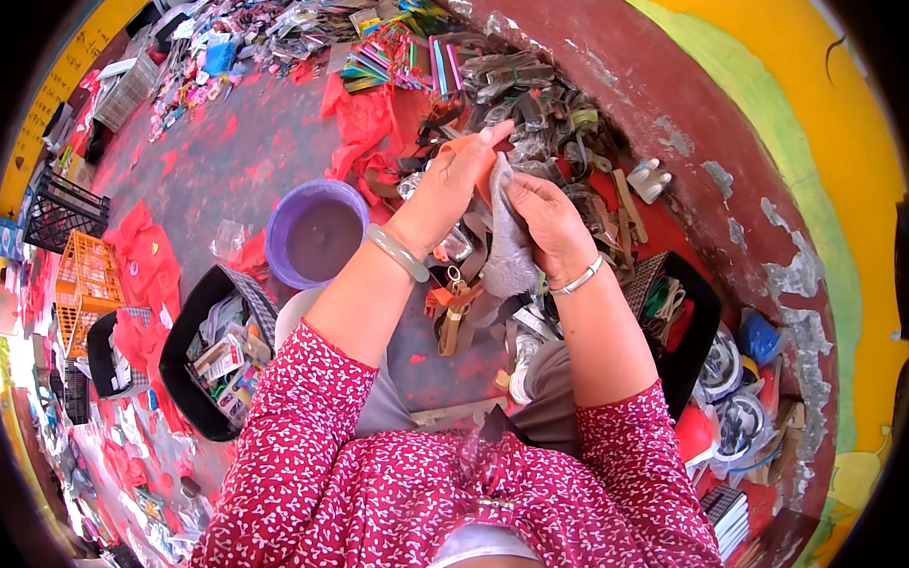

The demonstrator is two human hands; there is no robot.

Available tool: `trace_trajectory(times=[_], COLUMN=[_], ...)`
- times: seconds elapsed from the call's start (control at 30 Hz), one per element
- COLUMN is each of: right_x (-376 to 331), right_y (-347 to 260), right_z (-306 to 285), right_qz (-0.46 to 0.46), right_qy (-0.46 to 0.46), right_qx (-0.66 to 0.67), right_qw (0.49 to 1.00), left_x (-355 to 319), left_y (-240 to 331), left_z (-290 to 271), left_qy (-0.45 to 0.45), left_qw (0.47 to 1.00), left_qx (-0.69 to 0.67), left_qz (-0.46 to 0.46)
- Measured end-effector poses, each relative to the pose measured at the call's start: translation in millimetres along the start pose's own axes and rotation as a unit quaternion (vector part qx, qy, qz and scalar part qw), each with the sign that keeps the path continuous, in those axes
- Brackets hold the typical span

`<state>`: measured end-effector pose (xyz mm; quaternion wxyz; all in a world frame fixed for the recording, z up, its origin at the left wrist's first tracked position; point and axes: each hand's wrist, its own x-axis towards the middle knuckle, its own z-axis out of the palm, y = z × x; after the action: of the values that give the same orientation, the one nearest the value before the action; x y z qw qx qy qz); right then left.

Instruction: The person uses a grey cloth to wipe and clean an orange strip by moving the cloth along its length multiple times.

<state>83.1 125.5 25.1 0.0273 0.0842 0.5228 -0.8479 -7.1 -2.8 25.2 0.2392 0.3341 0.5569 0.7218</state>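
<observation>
While hands (502,197) grip grey cloth (508,252) | purple basin (316,232) (murky water)

bowl (316,235) left of hands | basket (209,353) (holding packets) nearer, left | strap pile (539,111) beyond | second basket (698,321) right

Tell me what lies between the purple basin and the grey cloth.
In the head view, the left hand and its wrist lie between the purple basin and the grey cloth.
</observation>
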Motion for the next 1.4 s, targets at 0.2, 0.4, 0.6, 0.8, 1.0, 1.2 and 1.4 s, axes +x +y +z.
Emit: trace_trajectory(times=[0.2, 0.4, 0.6, 0.8, 1.0, 1.2, 1.4], right_x=[-1, 4, 1, 2, -6, -23, -48], right_y=[1, 1, -4, 1, 12, 1, 10], right_z=[10, 14, 14, 17, 13, 21, 4], right_qz=[0.025, 0.046, 0.048, 0.043, 0.074, 0.091, 0.119], right_qy=[0.007, 0.021, -0.056, -0.049, -0.077, -0.07, -0.089], right_qx=[0.028, 0.035, -0.007, -0.031, -0.063, -0.061, -0.192], right_qw=[0.999, 0.998, 0.997, 0.997, 0.992, 0.992, 0.97], left_x=[-1, -4, -1, -2, 4, 5, 20], left_y=[2, 2, -4, 2, 14, 8, 24], left_z=[2, 10, 8, 7, -7, -12, -47], left_qy=[-0.015, 0.062, 0.093, 0.129, 0.191, 0.188, 0.299], left_qw=[0.997, 0.996, 0.989, 0.984, 0.971, 0.974, 0.939], left_qx=[-0.073, -0.065, -0.115, -0.12, -0.142, -0.122, -0.165], left_qz=[-0.003, -0.027, -0.006, -0.005, -0.025, -0.026, -0.028])
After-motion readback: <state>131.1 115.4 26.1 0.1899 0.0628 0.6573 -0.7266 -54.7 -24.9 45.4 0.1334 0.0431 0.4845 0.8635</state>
